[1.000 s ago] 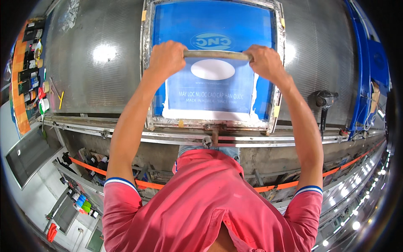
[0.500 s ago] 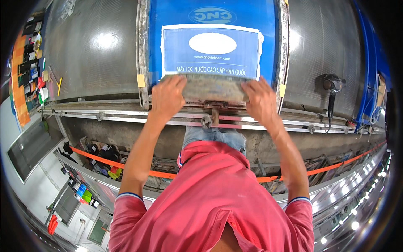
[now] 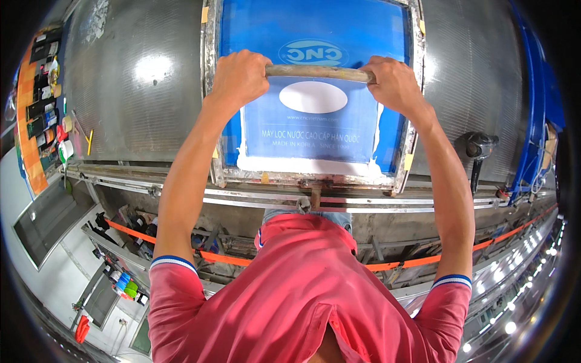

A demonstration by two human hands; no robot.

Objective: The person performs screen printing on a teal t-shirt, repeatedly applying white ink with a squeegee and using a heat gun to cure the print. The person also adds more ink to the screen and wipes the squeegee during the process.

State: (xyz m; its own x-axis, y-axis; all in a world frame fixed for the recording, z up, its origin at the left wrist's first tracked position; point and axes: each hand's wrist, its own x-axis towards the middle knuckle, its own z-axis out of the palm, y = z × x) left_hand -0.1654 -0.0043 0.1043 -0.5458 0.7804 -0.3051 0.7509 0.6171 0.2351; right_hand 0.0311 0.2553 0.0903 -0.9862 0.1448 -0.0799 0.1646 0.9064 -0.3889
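Note:
A wooden-edged screen-printing squeegee (image 3: 321,73) lies crosswise over a blue printing screen (image 3: 254,30). My left hand (image 3: 242,75) is closed round its left end. Its right end is gripped by my right hand (image 3: 393,83). The screen sits in a worn, ink-stained frame (image 3: 210,121). Nearer me than the squeegee, a pale blue panel shows a white oval (image 3: 313,97) and lines of lettering. White ink (image 3: 302,166) forms a thick band along the panel's near edge and up its sides. The squeegee's blade is hidden beneath its handle.
Grey ribbed tabletop (image 3: 145,103) stretches to both sides of the frame. A black hair dryer (image 3: 481,145) lies on the right, and a yellow pen (image 3: 90,142) on the left. Bottles and tools crowd an orange board (image 3: 30,121) at far left. A metal rail (image 3: 375,206) runs along the near side.
Both hands have carried the squeegee from the panel's near edge away from me to its far edge. It now stands more upright, and the white ink band at the near edge shows.

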